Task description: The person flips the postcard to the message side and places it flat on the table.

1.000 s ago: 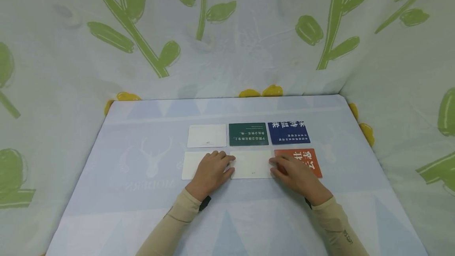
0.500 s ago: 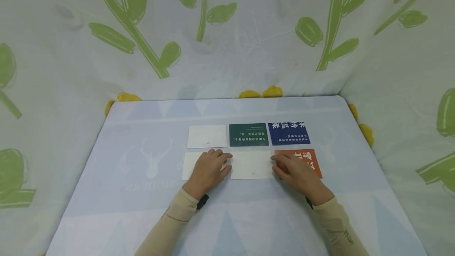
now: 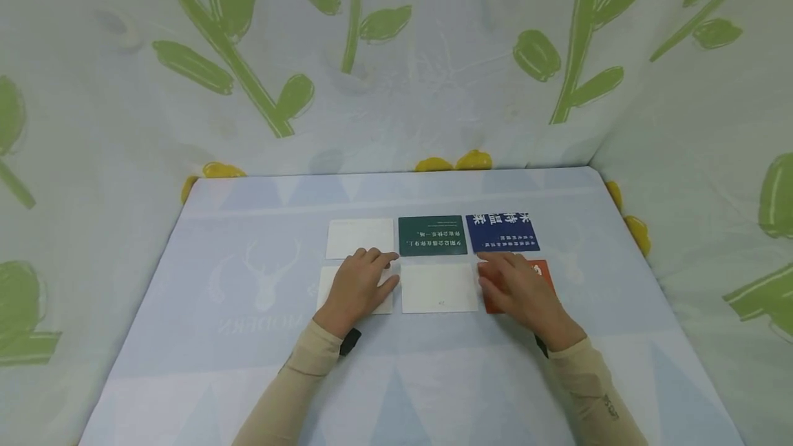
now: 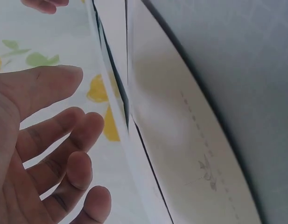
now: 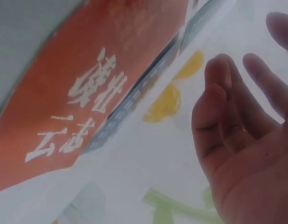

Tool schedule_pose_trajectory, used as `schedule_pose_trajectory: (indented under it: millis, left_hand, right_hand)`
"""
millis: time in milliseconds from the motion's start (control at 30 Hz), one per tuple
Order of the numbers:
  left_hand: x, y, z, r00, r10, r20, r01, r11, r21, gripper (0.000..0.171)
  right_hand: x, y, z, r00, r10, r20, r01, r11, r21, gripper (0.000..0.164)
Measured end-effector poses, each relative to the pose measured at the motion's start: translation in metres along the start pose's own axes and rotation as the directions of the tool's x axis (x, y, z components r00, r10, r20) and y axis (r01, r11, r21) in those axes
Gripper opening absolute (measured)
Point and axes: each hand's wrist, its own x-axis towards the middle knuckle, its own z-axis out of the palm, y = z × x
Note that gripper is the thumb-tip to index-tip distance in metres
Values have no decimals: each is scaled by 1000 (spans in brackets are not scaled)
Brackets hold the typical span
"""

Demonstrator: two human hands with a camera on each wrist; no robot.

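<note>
Six cards, or several in two rows, lie flat on the table. My left hand [image 3: 356, 288] hovers over the near-left white card [image 3: 384, 303], fingers loosely bent and holding nothing. My right hand [image 3: 520, 294] is above the orange card [image 5: 87, 98] with white lettering and hides much of it in the head view. Between the hands lies the near-middle white card [image 3: 439, 288]. Behind are another white card [image 3: 361, 238], a green card [image 3: 432, 235] and a dark blue card [image 3: 503, 232]. In both wrist views the fingers stand apart from the cards.
A pale blue patterned cloth covers the table [image 3: 260, 349]. Fabric walls [image 3: 434, 74] printed with green leaves and yellow flowers rise at the back and both sides.
Both hands have drawn away from the near-middle white card, the left leftward and slightly up, the right slightly rightward and up. The cards keep their places.
</note>
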Motion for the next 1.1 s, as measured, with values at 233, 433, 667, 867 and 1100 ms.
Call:
schedule_pose_trajectory:
  millis: [233,433,667,867,1100]
  left_hand:
    - [7,-7,3,1000,-16,4,16,1000,4,41]
    - [16,-17,3,1000,2,2,-2,1000,3,44]
    - [28,-24,3,997,-26,68,24,999,24,55]
    - [39,-28,8,977,-101,191,97,995,28,64]
    - [57,-31,12,963,-112,244,108,994,29,64]
  right_hand:
    - [7,3,-5,997,-51,-62,50,999,-16,50]
    - [16,6,-9,988,-117,-106,112,992,-51,55]
    - [28,9,-11,981,-157,-118,151,987,-60,59]
    - [40,5,-11,995,-93,-43,92,995,-25,63]
    - [50,6,-8,998,-57,40,59,998,-35,68]
